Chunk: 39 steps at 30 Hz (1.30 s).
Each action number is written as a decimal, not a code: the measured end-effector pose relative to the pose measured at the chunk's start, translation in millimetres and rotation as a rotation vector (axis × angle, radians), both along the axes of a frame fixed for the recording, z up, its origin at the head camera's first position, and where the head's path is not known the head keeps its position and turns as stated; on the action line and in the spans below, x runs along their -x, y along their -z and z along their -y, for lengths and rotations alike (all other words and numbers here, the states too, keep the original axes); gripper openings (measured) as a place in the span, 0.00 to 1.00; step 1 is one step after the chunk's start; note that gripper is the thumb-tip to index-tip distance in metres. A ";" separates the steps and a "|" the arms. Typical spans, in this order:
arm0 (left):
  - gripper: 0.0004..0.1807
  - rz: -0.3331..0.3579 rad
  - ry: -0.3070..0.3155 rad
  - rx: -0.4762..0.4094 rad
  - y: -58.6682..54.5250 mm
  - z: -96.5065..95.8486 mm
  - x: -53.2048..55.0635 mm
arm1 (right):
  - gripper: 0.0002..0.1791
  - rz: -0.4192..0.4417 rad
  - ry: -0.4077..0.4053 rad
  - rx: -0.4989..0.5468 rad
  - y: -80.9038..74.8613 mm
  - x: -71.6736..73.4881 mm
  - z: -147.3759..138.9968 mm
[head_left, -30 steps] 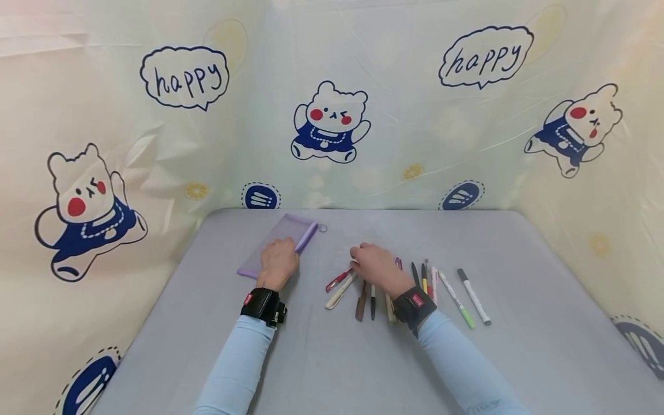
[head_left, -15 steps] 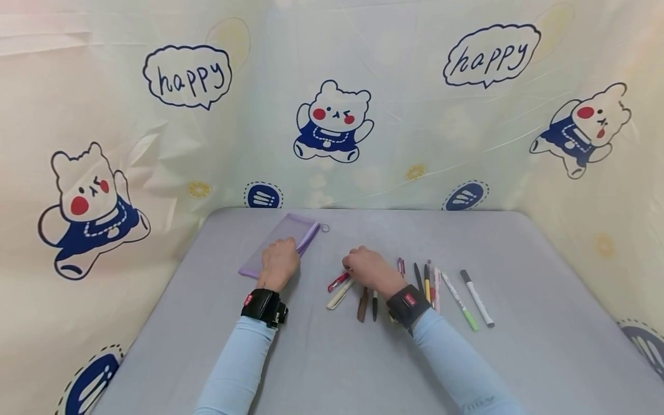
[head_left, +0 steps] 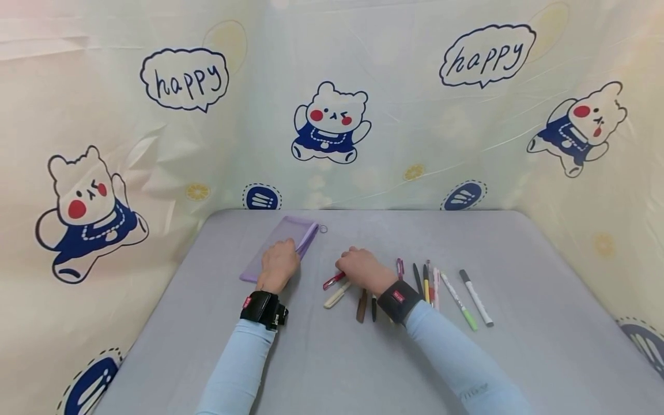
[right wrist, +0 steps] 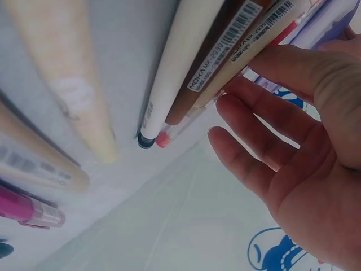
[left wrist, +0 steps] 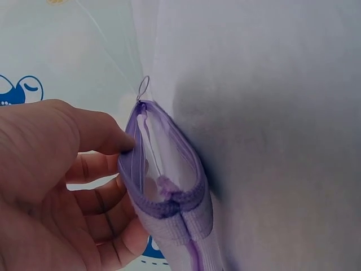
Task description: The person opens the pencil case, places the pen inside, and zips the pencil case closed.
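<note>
My left hand (head_left: 280, 262) holds a purple mesh zipper pouch (head_left: 275, 230) on the left of the table. The left wrist view shows the thumb at the rim and the other fingers behind it; the zipper mouth (left wrist: 197, 186) gapes wide. Over the left end of a pen row, my right hand (head_left: 363, 270) pinches a red pen (head_left: 334, 281) between thumb and forefinger, its upper part hidden by the hand. Beside that pen lie a beige pen (head_left: 336, 296), a brown pen (head_left: 361, 305) and a dark-tipped pen (head_left: 374, 308).
Right of the hand lie several pens, among them a magenta pen (head_left: 400, 268), a yellow pen (head_left: 426, 282), a green-ended marker (head_left: 459, 302) and a grey-capped marker (head_left: 476, 297). A metal ring (head_left: 324, 229) hangs off the pouch's zipper. A printed cloth (head_left: 384, 115) surrounds the grey table (head_left: 321, 369).
My right hand has moved left and a little down along the pens to the red one, which has shifted slightly left. The left hand keeps its place on the pouch.
</note>
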<state>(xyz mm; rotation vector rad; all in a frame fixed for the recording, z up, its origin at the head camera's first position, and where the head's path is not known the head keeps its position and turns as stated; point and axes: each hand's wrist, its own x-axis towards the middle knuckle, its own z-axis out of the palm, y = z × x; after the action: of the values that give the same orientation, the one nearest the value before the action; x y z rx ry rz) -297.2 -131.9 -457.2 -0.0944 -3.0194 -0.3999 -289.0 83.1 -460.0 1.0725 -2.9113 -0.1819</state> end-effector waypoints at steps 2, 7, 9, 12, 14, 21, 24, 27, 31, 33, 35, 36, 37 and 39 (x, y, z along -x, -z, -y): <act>0.06 0.013 -0.007 -0.003 -0.8 0.0 0.1 | 0.09 -0.005 -0.006 -0.005 -1.1 0.1 0.7; 0.07 0.046 -0.026 -0.020 -3.9 0.2 0.1 | 0.09 -0.012 -0.010 -0.016 -3.3 0.6 0.3; 0.07 0.059 -0.029 -0.030 -5.1 1.0 -0.4 | 0.08 -0.022 -0.007 -0.020 -3.9 1.4 -0.4; 0.08 0.079 -0.033 -0.051 -6.2 2.2 -0.7 | 0.07 -0.031 0.010 -0.022 -5.1 4.3 -1.2; 0.09 0.090 -0.038 -0.069 -6.4 3.0 -0.9 | 0.07 -0.018 0.033 -0.003 -7.4 7.0 -1.4; 0.12 0.134 -0.037 -0.100 -12.7 4.0 -3.6 | 0.09 0.139 0.135 0.096 -19.9 13.1 -4.4; 0.14 0.163 -0.016 -0.138 -17.0 4.6 -5.5 | 0.08 0.193 0.159 0.163 -22.6 15.8 -5.9; 0.15 0.189 0.014 -0.200 -21.4 5.6 -6.7 | 0.06 0.275 0.184 0.281 -22.9 19.1 -7.6; 0.13 0.208 0.040 -0.269 -24.7 7.2 -7.4 | 0.05 0.425 0.206 0.463 -20.7 23.4 -9.0; 0.11 0.208 0.049 -0.280 -25.1 7.9 -7.9 | 0.05 0.510 0.225 0.551 -18.8 25.1 -9.1; 0.11 0.209 0.058 -0.284 -25.6 8.3 -8.6 | 0.06 0.581 0.248 0.632 -16.5 26.4 -8.9; 0.11 0.207 0.060 -0.285 -26.0 8.3 -9.2 | 0.07 0.611 0.262 0.676 -15.9 26.6 -8.8; 0.12 0.208 0.064 -0.289 -26.5 8.3 -9.8 | 0.07 0.643 0.278 0.723 -15.2 26.5 -8.5; 0.14 0.218 0.066 -0.307 -27.4 8.3 -11.2 | 0.09 0.694 0.303 0.810 -13.6 26.5 -7.9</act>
<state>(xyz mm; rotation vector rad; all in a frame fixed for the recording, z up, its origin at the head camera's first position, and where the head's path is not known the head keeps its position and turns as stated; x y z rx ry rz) -286.0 -140.1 -429.8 -0.1349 -3.1238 -0.9305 -315.4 91.0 -446.5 0.6057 -3.0897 1.4903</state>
